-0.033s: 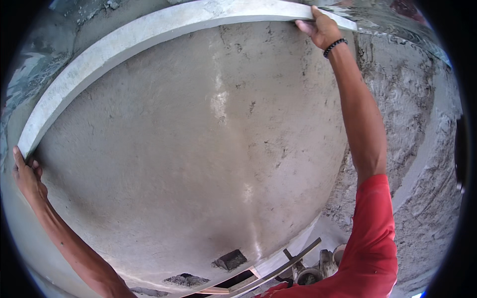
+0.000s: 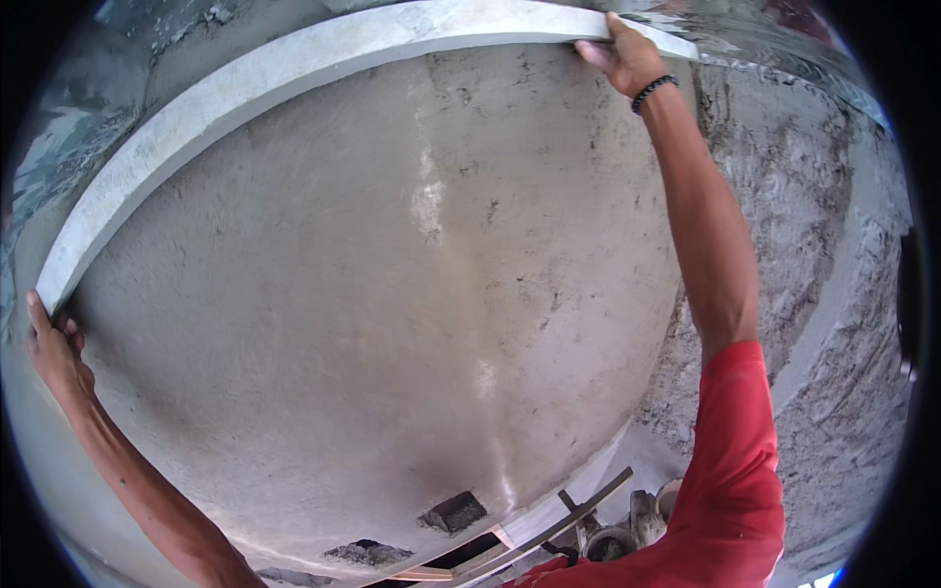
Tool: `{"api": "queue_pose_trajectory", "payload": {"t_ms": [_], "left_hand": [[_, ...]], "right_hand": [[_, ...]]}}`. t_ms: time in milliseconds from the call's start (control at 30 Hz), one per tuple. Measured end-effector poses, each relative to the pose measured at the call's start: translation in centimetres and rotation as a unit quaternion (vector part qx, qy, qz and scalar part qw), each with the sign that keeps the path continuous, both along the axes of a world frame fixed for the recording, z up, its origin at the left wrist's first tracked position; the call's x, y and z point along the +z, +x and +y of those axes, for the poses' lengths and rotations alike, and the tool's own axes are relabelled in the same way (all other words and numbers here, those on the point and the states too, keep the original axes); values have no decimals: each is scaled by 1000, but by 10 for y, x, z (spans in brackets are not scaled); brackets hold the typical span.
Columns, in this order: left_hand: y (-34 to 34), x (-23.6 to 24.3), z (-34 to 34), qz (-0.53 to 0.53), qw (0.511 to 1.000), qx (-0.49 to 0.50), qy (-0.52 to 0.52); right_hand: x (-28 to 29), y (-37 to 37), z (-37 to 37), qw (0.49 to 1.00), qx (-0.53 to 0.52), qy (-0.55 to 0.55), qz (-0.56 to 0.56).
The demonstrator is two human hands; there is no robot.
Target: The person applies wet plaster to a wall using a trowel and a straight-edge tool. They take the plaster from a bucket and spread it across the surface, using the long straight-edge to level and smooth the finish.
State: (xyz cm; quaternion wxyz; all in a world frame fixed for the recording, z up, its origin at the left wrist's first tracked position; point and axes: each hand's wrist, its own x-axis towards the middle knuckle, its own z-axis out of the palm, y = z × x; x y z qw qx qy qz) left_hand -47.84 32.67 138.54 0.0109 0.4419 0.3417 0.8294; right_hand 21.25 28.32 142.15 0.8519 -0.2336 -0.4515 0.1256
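Note:
A long, pale straightedge [image 2: 294,61] lies along the top of a grey plastered wall [image 2: 323,255], curved by the lens. At its lower left end, my left hand [image 2: 59,351] grips it, thumb along the outer face and fingers curled below. Close to the right end, my right hand [image 2: 632,61] clasps it from beneath, thumb on the upper face and fingertips at the lower edge. A dark beaded bracelet [image 2: 655,92] circles the right wrist. Both arms are stretched wide; whether the bar presses on the plaster cannot be told.
Rougher, ridged plaster [image 2: 774,196] covers the wall at the right. Low down are dark recesses [image 2: 453,513] in the wall. Below, a narrow wooden strip [image 2: 588,510] and round, dirt-covered containers [image 2: 613,542] sit near my red sleeve [image 2: 730,461]. Wet-looking sheeting [image 2: 774,49] borders the top right.
The right end of the straightedge and my right hand have shifted very slightly left. My left hand stays at its end, its grip unchanged.

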Motion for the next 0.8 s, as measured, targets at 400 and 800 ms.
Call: {"api": "queue_pose_trajectory", "payload": {"t_ms": [400,800], "left_hand": [[-47,-14,2,13,999,1,-32],[37,-16,5,-5,1000,3,9]], "right_hand": [[-72,-45,-20,996,-2,-62,62],[-13,60,-5,999,-21,-46,0]]}}
